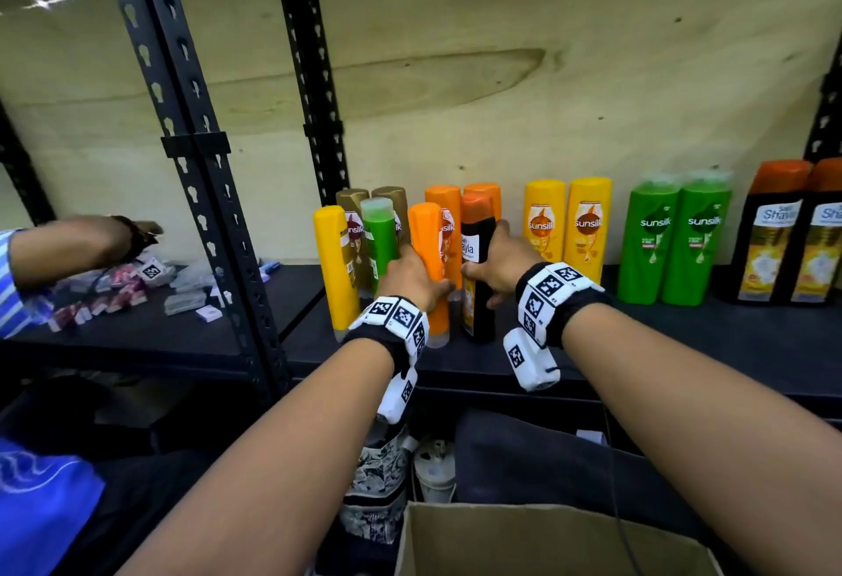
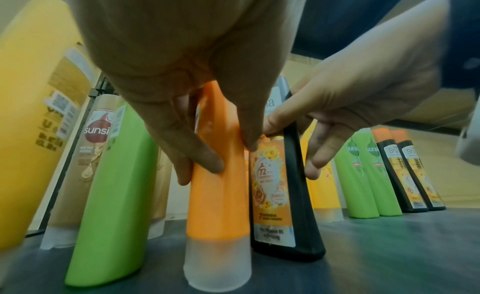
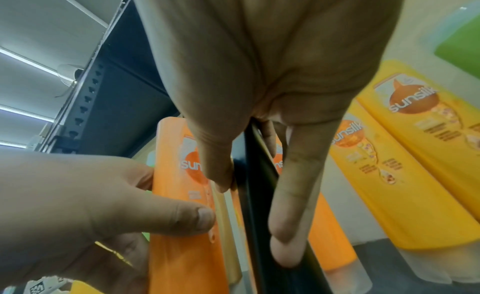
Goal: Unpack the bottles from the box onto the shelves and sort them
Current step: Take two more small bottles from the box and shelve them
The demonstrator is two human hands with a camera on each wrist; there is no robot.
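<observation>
The left hand (image 1: 412,277) was wrapped around the front orange bottle (image 1: 428,265), thumb on one face and fingers on the other, with the bottle standing cap-down on the shelf (image 1: 683,338). The right hand (image 1: 499,263) gripped the black bottle (image 1: 478,297) just beside it in the same way, fingers curled round its narrow body; that bottle also rested on the shelf. The two held bottles stood almost touching, inside a tight unsorted cluster: a yellow bottle (image 1: 336,265) and a green bottle (image 1: 379,240) to the left, brown bottles (image 1: 353,204) and two more orange bottles (image 1: 483,193) behind. Sorted pairs stood further right: a yellow pair (image 1: 567,224), a green pair (image 1: 674,243) and black bottles (image 1: 783,243) near the shelf end. The cardboard box (image 1: 546,539) lay below the shelf, open; its contents were not visible. The main risk from this state was judged to be toppling: the bottles are tall and narrow, so withdrawing either held bottle sideways could knock a neighbour and start a chain fall. The yellow bottle stood close to the shelf's front edge and could drop off if bumped. Moving both hands at once in such close quarters could also cause the knuckles to collide.
</observation>
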